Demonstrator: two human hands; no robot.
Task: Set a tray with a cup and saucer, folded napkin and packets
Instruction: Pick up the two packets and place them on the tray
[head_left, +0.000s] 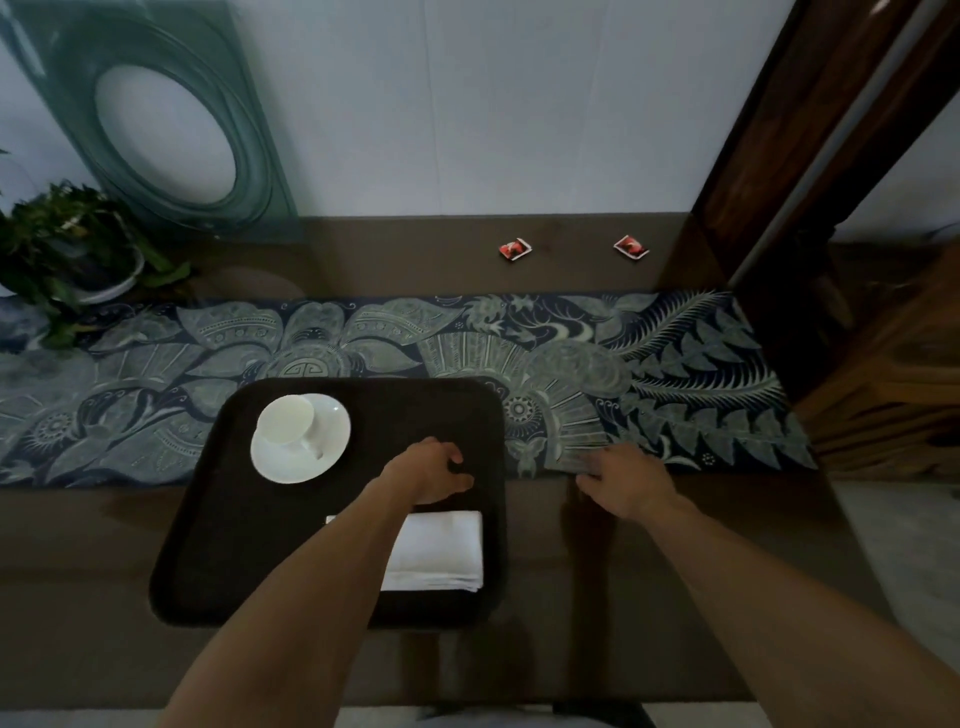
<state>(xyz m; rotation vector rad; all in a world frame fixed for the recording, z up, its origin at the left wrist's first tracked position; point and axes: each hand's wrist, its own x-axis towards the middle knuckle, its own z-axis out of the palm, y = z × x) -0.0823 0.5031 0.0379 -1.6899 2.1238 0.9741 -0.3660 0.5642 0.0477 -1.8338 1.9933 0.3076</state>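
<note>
Tray (208, 545) holds cup (285, 421), saucer (322, 447), napkin (441, 551); both hands (431, 470) loosely curled, empty.

Single head-worn view, steeply downward over tray (208, 519); close, facing wall (519, 104)

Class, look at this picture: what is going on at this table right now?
A person is setting a dark rectangular tray. A white cup on a white saucer and a folded white napkin already sit on it. The left hand hovers over the tray; the right hand rests on the patterned blue runner. Two red packets lie on the table beyond.
</note>
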